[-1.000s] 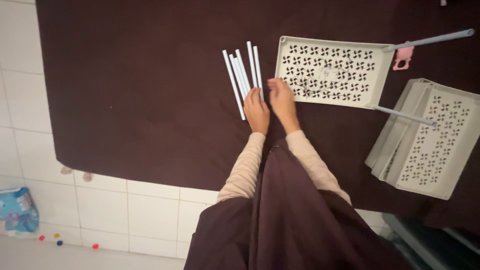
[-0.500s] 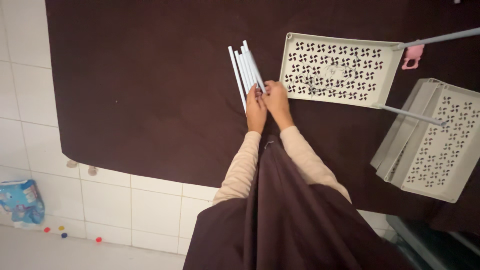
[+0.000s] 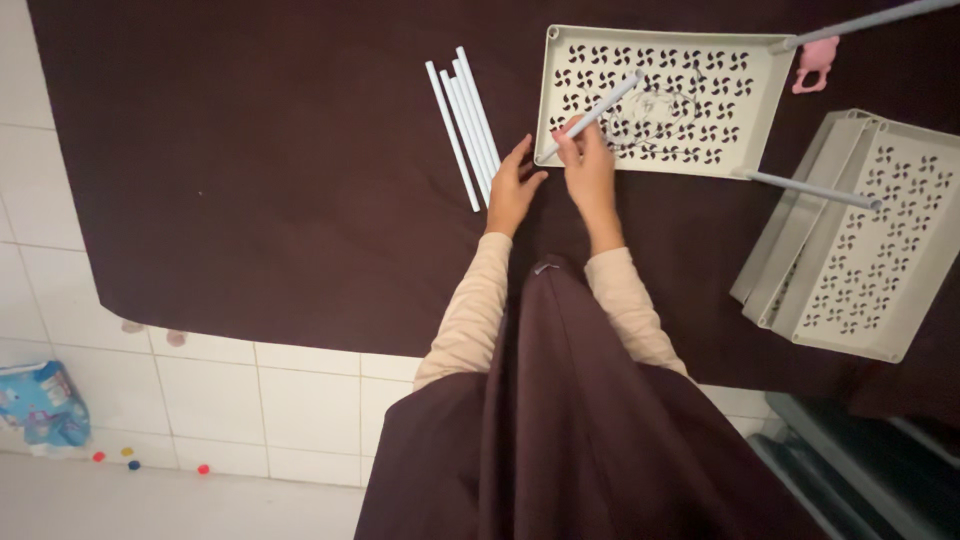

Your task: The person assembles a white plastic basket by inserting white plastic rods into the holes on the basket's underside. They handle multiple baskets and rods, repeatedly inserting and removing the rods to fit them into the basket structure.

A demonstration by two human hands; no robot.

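Observation:
My right hand (image 3: 587, 168) grips one pale grey tube (image 3: 605, 105) by its near end, and the tube slants up to the right over the beige perforated shelf tray (image 3: 560, 45). My left hand (image 3: 513, 188) rests open on the dark brown cloth (image 3: 260, 170), its fingers beside the near ends of several more white tubes (image 3: 462, 125) lying side by side. Two grey tubes stand in the tray's right corners, one at the far corner (image 3: 870, 20) and one at the near corner (image 3: 810, 188).
A stack of matching beige trays (image 3: 850, 240) lies at the right. A small pink object (image 3: 812, 62) sits beyond the flat tray. White floor tiles (image 3: 250, 400) border the cloth, with a blue packet (image 3: 35, 400) and small coloured beads (image 3: 130, 462) at the lower left.
My right hand has lifted one tube out of the bundle and swung it right over the tray. My left hand has let go of the bundle and opened.

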